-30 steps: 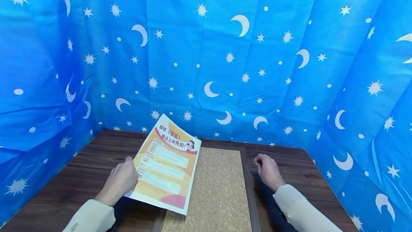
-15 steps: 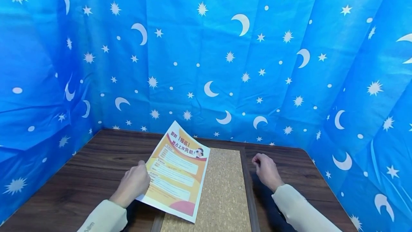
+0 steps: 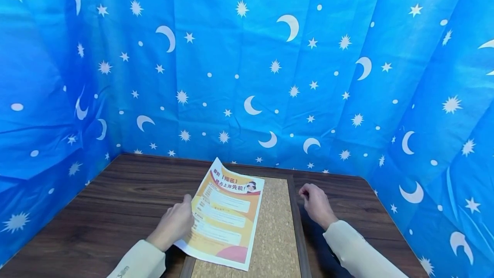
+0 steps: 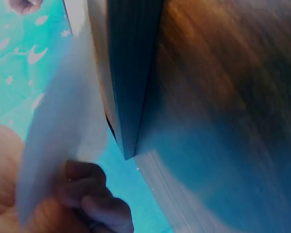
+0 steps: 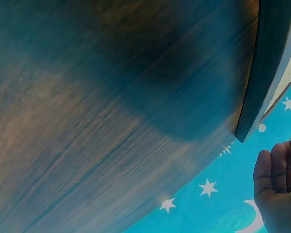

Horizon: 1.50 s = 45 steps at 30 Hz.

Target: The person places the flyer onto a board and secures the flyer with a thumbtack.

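A printed flyer (image 3: pixel 225 216), orange and yellow with white text boxes, is pinched by my left hand (image 3: pixel 175 222) at its left edge. It tilts over the left part of a wood-framed cork board (image 3: pixel 275 231). In the left wrist view the paper (image 4: pixel 65 111) appears edge-on between the thumb and the curled fingers (image 4: pixel 99 194), beside the board's raised frame. My right hand (image 3: pixel 318 205) hovers just right of the board's frame, its fingers loosely bent with nothing seen in them. The right wrist view shows those bent fingers (image 5: pixel 276 170) near the frame's far end.
The board's dark frame (image 3: pixel 300 231) stands above the dark wood-grain table (image 3: pixel 112 196). A blue curtain (image 3: pixel 216 55) with white moons and stars encloses the back and both sides, close to the table's edges.
My left hand has carried the flyer rightward and lower, so it now covers more of the cork board. The right hand has barely shifted left.
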Each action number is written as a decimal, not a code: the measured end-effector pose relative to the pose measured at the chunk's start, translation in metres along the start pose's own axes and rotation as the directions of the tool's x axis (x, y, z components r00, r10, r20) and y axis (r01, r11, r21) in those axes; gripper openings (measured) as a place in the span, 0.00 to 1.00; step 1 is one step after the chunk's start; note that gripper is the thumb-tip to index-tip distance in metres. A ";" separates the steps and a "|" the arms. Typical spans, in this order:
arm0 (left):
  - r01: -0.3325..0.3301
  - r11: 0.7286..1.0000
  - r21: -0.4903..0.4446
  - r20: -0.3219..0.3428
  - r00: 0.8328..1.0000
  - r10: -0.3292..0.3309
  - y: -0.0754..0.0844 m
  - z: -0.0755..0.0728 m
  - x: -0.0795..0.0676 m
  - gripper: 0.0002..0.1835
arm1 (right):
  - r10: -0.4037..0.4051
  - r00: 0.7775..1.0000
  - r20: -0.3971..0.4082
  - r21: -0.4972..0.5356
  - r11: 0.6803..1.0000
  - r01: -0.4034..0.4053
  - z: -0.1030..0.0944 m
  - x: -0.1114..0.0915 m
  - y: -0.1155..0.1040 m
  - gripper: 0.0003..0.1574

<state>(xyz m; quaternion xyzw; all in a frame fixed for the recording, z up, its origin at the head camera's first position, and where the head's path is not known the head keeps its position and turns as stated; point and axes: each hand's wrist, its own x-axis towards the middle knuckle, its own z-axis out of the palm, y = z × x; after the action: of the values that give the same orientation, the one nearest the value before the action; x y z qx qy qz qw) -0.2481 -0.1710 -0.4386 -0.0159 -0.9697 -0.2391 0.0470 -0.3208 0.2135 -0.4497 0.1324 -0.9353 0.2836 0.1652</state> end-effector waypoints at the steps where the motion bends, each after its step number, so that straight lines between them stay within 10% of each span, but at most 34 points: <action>1: -0.009 1.000 0.013 0.009 1.000 0.009 0.001 0.001 0.000 0.23 | -0.002 1.000 -0.001 -0.001 1.000 0.002 0.001 0.001 0.000 0.07; 15: -0.065 0.998 -0.015 0.179 0.982 0.067 0.019 0.016 -0.003 0.23 | -0.033 0.999 -0.010 0.006 0.999 0.033 0.022 0.016 -0.016 0.06; 28: -0.216 0.976 -0.032 0.202 0.955 0.218 0.030 0.023 -0.012 0.22 | -0.007 0.992 0.125 0.113 0.994 -0.008 0.050 0.041 -0.045 0.06; 45: -0.226 0.973 -0.046 0.256 0.939 0.230 0.031 0.020 -0.014 0.29 | 0.152 0.951 0.270 0.174 0.964 -0.203 0.081 0.078 -0.074 0.03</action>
<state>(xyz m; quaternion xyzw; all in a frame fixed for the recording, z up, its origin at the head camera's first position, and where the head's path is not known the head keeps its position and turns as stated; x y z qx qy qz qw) -0.2341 -0.1347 -0.4435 -0.1598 -0.9572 -0.2353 -0.0532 -0.3854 0.0951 -0.4475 0.0986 -0.9236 0.3705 0.0035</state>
